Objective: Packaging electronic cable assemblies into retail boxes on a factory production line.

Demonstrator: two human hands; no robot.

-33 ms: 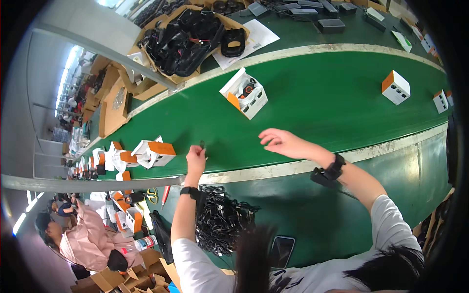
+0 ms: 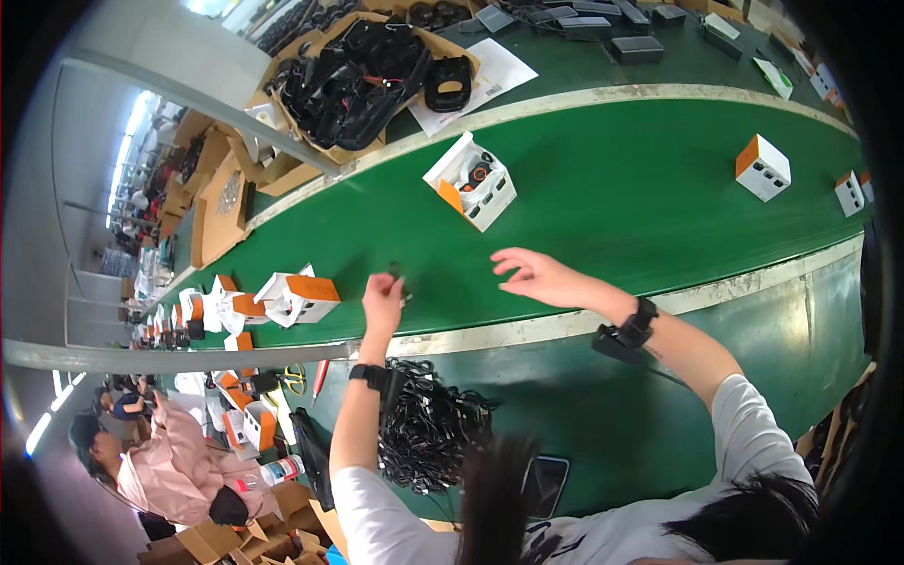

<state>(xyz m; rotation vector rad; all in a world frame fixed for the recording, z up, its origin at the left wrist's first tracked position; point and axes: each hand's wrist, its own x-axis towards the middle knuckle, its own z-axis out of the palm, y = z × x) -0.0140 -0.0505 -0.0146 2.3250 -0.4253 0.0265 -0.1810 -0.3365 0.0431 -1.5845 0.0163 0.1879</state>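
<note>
Over the green belt, my left hand [image 2: 381, 299] is closed in a pinch on a small black cable [image 2: 406, 299], of which a dark loop and a pale metallic end show, partly blurred. My right hand [image 2: 529, 271] hovers over the belt to its right, fingers loosely curved and apart, holding nothing. Beyond both hands stands an open white-and-orange box [image 2: 491, 201] with a black-and-orange device [image 2: 478, 176] in white wrapping inside. Left of my left hand sits another open box [image 2: 315, 299] with white wrapping sticking out. A heap of black cables [image 2: 433, 428] lies below my left wrist.
More boxes stand along the green belt [image 2: 612, 188], including a closed one [image 2: 764, 168] at the right. On the near table are a phone [image 2: 545, 485], yellow-handled scissors [image 2: 295, 379] and a red pen [image 2: 320, 376]. A carton [image 2: 443, 47] of black parts stands beyond. Another person [image 2: 179, 452] sits at the left.
My left hand has shifted slightly right with the cable, whose pale end shows more. My right hand has moved slightly left, narrowing the gap between them. The boxes look unmoved.
</note>
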